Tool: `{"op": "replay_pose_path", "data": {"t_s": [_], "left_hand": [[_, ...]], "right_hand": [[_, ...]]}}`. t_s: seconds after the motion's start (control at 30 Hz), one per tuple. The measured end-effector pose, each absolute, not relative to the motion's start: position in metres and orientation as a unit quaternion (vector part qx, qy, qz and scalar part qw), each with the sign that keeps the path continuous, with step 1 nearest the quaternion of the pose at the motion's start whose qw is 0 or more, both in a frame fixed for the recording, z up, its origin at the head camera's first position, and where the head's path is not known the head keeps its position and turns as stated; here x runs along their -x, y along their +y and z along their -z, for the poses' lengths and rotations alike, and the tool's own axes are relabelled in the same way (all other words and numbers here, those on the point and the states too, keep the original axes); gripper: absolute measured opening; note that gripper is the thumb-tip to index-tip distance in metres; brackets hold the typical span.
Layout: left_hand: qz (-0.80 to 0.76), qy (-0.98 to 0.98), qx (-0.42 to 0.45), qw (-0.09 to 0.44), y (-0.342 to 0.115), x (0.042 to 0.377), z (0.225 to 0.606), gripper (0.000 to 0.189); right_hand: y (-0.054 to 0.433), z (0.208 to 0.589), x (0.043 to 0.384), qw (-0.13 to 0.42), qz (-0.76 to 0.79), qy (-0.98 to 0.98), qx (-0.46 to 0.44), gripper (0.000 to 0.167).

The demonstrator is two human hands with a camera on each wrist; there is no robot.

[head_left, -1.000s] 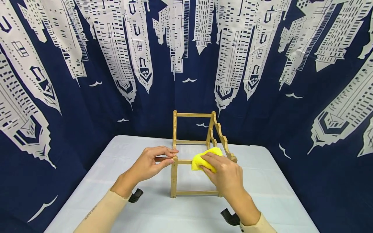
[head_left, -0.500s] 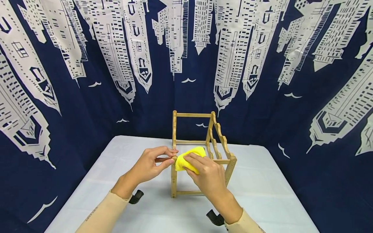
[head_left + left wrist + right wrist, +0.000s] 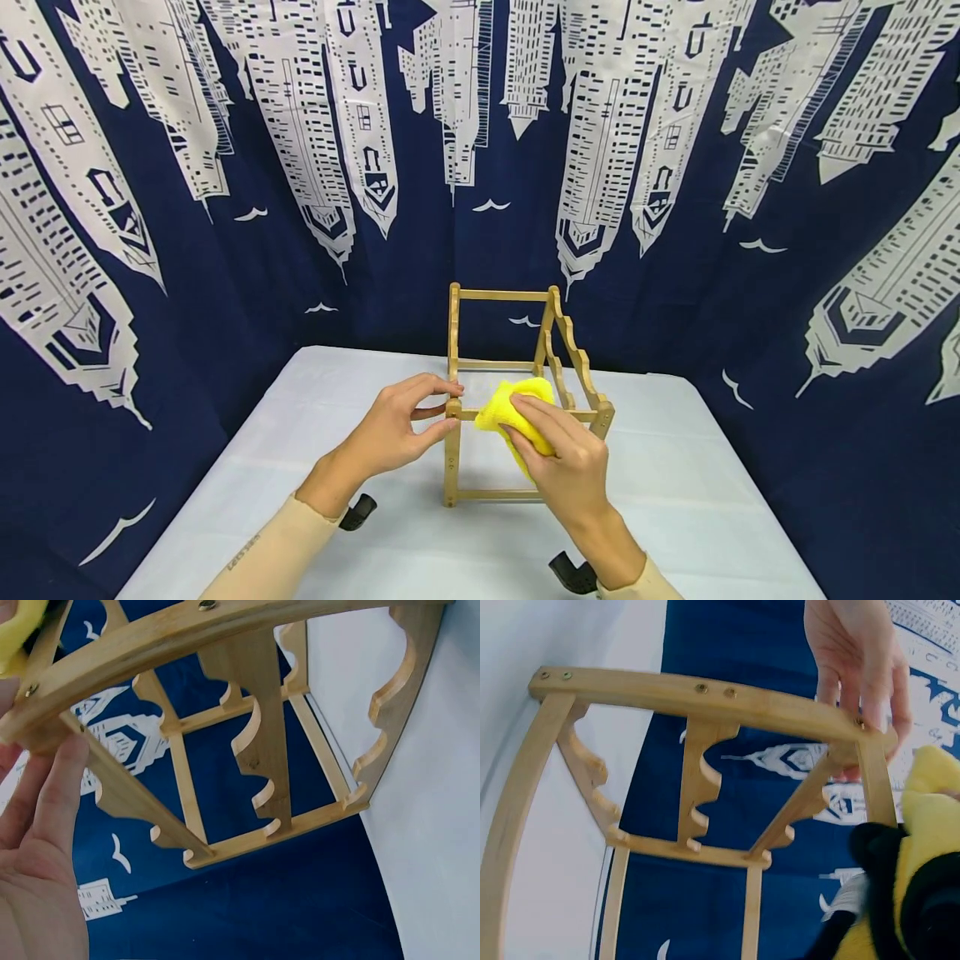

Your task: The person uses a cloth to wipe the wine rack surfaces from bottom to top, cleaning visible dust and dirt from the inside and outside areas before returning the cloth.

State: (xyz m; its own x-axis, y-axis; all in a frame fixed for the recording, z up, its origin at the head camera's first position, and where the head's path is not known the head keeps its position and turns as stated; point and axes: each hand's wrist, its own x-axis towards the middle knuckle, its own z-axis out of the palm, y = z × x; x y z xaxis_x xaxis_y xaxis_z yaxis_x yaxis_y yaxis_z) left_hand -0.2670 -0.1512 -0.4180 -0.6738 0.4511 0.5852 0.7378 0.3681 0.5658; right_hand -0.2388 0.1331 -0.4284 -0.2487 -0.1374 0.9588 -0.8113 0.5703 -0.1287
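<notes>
A light wooden rack (image 3: 452, 467) with scalloped rails stands on the table. My left hand (image 3: 397, 423) holds its near left top corner, thumb in front and fingers behind. The left wrist view shows those fingertips against the rack's corner (image 3: 45, 712), and the right wrist view shows the left hand (image 3: 862, 667) there too. My right hand (image 3: 576, 467) grips a bunched yellow cloth (image 3: 517, 404) at the front top bar, with a loose end hanging below. Only a little of the cloth (image 3: 930, 780) shows in the right wrist view; a dark strap and mount block much of it.
A white-covered table (image 3: 360, 550) carries the rack. Behind and beside it hangs a navy curtain (image 3: 405, 275) with white building prints. Black camera mounts (image 3: 573, 573) jut from both wrists.
The right hand slid the cloth left along the front bar toward the left hand, then came slightly back right, a cloth end now drooping. The left hand stays at the corner, its thumb slightly lower.
</notes>
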Motion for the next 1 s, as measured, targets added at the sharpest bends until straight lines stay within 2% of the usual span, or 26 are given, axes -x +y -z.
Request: {"op": "replay_pose_path", "data": {"t_s": [0.07,0.2,0.33,0.47,0.57,0.67,0.87,1.0], "left_hand": [[0.412,-0.812,0.373,0.179,-0.149,0.266,0.420,0.048],[0.401,-0.808,0.381,0.201,-0.145,0.266,0.422,0.047],[0.406,-0.803,0.380,0.214,-0.144,0.265,0.424,0.044],[0.407,-0.798,0.379,0.231,-0.146,0.266,0.425,0.045],[0.392,-0.804,0.369,0.254,-0.149,0.268,0.425,0.046],[0.374,-0.812,0.357,0.271,-0.150,0.269,0.426,0.047],[0.379,-0.816,0.352,0.258,-0.147,0.266,0.426,0.042],[0.391,-0.811,0.356,0.249,-0.143,0.266,0.423,0.040]], "right_hand": [[0.142,0.430,0.239,0.537,-0.352,-0.695,-0.324,0.033],[0.162,0.430,0.238,0.592,-0.387,-0.642,-0.297,0.040],[0.184,0.429,0.237,0.650,-0.422,-0.588,-0.233,0.037],[0.210,0.435,0.237,0.668,-0.461,-0.566,-0.147,0.030],[0.229,0.442,0.238,0.649,-0.480,-0.581,-0.108,0.027],[0.242,0.454,0.240,0.610,-0.477,-0.623,-0.111,0.031],[0.245,0.474,0.246,0.522,-0.426,-0.721,-0.161,0.050],[0.238,0.478,0.248,0.481,-0.425,-0.750,-0.159,0.045]]}}
